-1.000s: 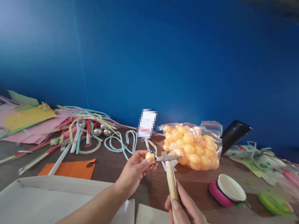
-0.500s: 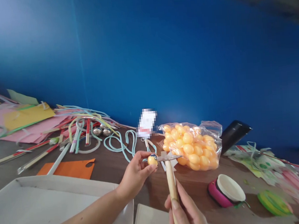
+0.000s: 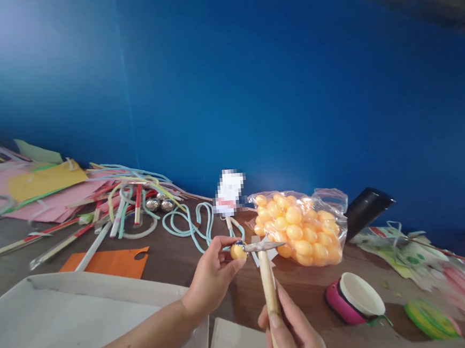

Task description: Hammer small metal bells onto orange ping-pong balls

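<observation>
My left hand point(image 3: 212, 275) pinches a small shiny ball point(image 3: 238, 251) between thumb and fingertips; it looks dark and silvery on top and yellow below. In my right hand point(image 3: 290, 325) is a hammer point(image 3: 267, 278), gripped low on its pale wooden handle. The hammer's metal head lies sideways, one end at the right side of the ball and the pointed end towards a clear plastic bag of yellow balls point(image 3: 297, 228). Whether the head touches the ball, I cannot tell for certain.
A white tray point(image 3: 85, 301) lies at front left, near orange paper point(image 3: 106, 264). Behind are silvery balls point(image 3: 166, 205), a light-blue cord point(image 3: 176, 229) and many strips. At right stand a pink-and-white cup point(image 3: 359, 298), green tape point(image 3: 431, 319) and a black cylinder point(image 3: 368, 211). A blue wall point(image 3: 226, 88) rises behind.
The view has shifted slightly. Both hands keep their grips, with the hammer head still beside the shiny ball; little else differs.
</observation>
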